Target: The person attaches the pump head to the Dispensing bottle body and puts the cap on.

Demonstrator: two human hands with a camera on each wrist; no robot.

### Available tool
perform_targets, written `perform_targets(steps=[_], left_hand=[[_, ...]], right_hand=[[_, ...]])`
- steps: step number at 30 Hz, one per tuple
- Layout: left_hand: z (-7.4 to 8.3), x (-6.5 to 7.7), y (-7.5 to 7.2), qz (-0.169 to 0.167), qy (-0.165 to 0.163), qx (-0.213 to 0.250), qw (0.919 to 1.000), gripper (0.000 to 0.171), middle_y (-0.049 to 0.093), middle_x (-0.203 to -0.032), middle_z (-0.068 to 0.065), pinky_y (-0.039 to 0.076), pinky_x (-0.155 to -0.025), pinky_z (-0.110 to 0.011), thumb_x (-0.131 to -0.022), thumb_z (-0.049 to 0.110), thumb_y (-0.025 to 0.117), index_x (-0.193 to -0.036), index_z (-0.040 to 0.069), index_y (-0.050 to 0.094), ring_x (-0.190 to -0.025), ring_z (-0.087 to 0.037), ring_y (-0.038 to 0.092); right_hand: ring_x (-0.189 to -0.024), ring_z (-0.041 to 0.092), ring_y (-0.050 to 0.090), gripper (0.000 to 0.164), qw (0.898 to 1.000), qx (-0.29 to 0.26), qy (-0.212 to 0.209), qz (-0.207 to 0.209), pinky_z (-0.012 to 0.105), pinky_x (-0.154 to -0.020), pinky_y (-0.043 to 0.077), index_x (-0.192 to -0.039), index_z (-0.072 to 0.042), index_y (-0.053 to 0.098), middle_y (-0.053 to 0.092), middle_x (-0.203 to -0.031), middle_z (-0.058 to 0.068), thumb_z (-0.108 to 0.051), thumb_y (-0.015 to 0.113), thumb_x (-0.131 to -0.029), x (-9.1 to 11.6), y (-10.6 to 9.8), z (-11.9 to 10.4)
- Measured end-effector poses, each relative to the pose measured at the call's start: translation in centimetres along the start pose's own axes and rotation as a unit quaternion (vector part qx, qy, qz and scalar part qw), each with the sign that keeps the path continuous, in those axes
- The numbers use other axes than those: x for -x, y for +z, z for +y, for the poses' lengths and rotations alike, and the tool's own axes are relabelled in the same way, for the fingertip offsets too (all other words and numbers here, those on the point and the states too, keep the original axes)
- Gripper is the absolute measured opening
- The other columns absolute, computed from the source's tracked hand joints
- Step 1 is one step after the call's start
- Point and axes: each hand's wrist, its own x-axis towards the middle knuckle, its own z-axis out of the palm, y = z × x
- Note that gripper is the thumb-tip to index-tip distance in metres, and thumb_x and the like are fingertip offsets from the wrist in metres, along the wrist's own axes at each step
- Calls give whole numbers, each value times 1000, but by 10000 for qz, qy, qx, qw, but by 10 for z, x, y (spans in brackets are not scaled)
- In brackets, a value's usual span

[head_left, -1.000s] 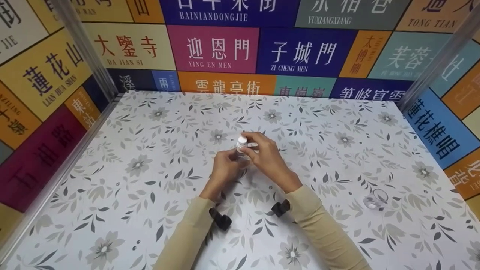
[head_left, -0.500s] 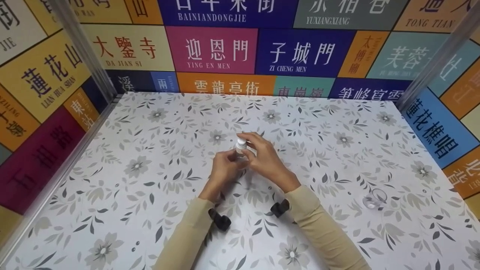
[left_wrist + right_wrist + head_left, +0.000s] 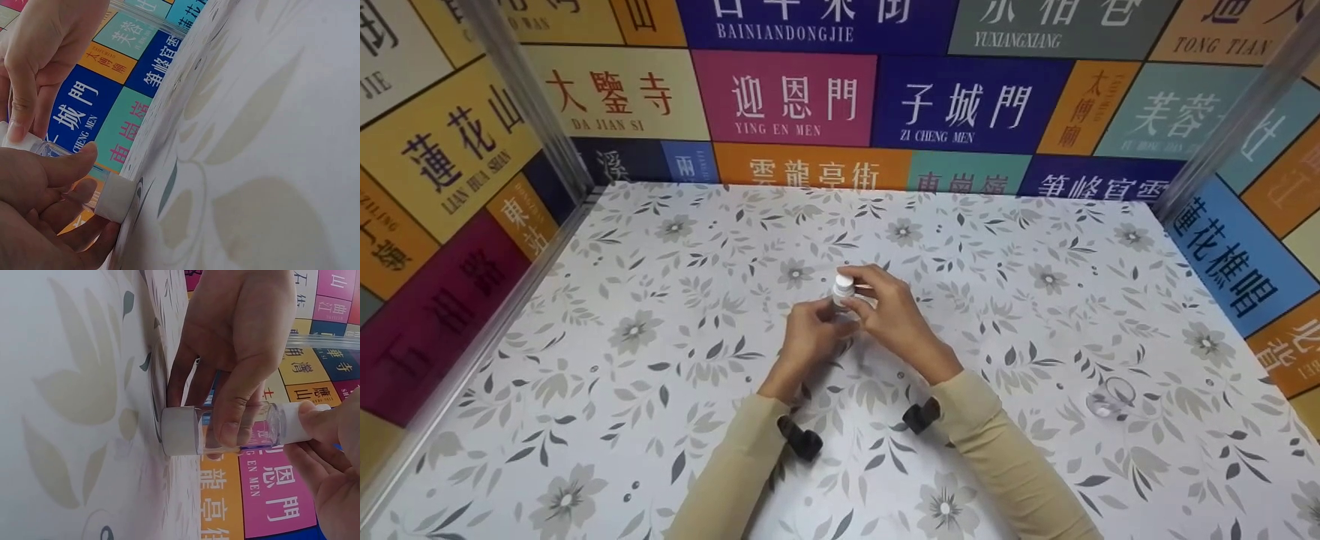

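Observation:
A small clear bottle (image 3: 844, 285) stands upright between both hands near the middle of the table. It has a white top (image 3: 295, 422) and a thick white base (image 3: 180, 430), which sits right at the tabletop in the right wrist view. My left hand (image 3: 812, 331) grips the clear body low down, its thumb (image 3: 70, 166) lying across it. From the other side, my right hand (image 3: 896, 307) pinches the white top between thumb and fingers. Much of the body is hidden behind the left fingers in the head view.
To the right on the table (image 3: 660, 420), patterned with leaves and flowers, lies a clear plastic piece with a round rim (image 3: 1110, 397), like a cap on its side. Panels with coloured signs (image 3: 787, 97) rise behind the table and along both sides.
My right fingers shift slightly around the white top, moving a little left and then back. My left hand keeps its grip on the body, and the bottle stays in place.

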Motion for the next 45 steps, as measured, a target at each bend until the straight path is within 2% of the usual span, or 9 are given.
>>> perform_targets(steps=[3, 9, 13, 17, 23, 34, 38, 42, 45], left_hand=[[0, 0, 0, -8, -55, 67, 10000, 26, 77, -94, -17, 50, -68, -22, -78, 1, 77, -103, 2, 77, -75, -11, 61], [0, -1, 1, 34, -91, 19, 10000, 23, 74, -82, -11, 45, -63, -21, -76, -1, 74, -99, -1, 77, -66, -10, 53], [0, -1, 0, -11, -151, 26, 9999, 24, 75, -82, -12, 47, -63, -20, -77, -1, 75, -100, 0, 77, -65, -8, 55], [0, -2, -1, -37, -231, -17, 9997, 22, 73, -78, -10, 47, -64, -22, -77, 1, 76, -98, 1, 78, -66, -10, 56], [-1, -2, -1, -29, -182, -204, 9996, 28, 78, -95, -15, 54, -75, -27, -78, 4, 76, -106, 4, 77, -81, -17, 68], [1, -2, 0, 69, -200, -284, 9994, 30, 78, -97, -15, 55, -76, -28, -77, 4, 76, -107, 4, 77, -81, -16, 65], [1, -2, 0, 77, -176, -268, 9995, 32, 77, -97, -16, 54, -76, -28, -77, 2, 75, -108, 3, 77, -80, -16, 63], [0, -2, -1, 108, -85, -347, 9993, 32, 77, -99, -16, 55, -81, -30, -76, -1, 75, -108, 1, 76, -82, -18, 65], [0, -2, -1, 112, -81, -346, 9993, 30, 78, -99, -15, 55, -82, -30, -76, 0, 77, -106, 2, 77, -84, -18, 67]], right_hand=[[-111, 32, 68, 41, 10000, 44, 37, 47, 33, -94, 57, -125, 5, 62, 66, -119, 21, -2, 74, -86, 0, -1, 1], [-117, 34, 65, 52, 9995, -188, 218, 120, 34, -98, 55, -128, 7, 59, 62, -125, 22, -4, 79, -82, -1, 0, 2], [-125, 34, 59, 48, 9988, -429, 239, 92, 38, -103, 52, -131, 5, 58, 58, -131, 21, -1, 74, -86, -1, 1, 1], [-126, 31, 59, 42, 9989, -440, 156, -43, 34, -104, 51, -132, 3, 59, 59, -132, 20, 4, 66, -91, -1, 1, 0], [-116, 33, 66, 36, 9996, -245, 64, -122, 32, -99, 54, -128, 5, 60, 63, -123, 21, 1, 65, -92, -1, 1, -1], [-111, 33, 67, 37, 9999, -149, 63, 56, 34, -95, 57, -124, 4, 62, 64, -119, 21, -4, 70, -89, -1, 1, 3], [-112, 33, 67, 42, 9999, -12, 59, 118, 33, -94, 57, -126, 4, 61, 64, -119, 20, -7, 74, -87, -1, 0, 2], [-118, 34, 64, 51, 9999, -45, 45, 120, 37, -98, 55, -129, 4, 59, 61, -126, 21, -10, 77, -84, -1, 1, 2], [-124, 34, 59, 50, 9999, -126, -47, 60, 41, -103, 52, -132, 6, 56, 58, -131, 22, -8, 74, -88, -2, 1, 2]])
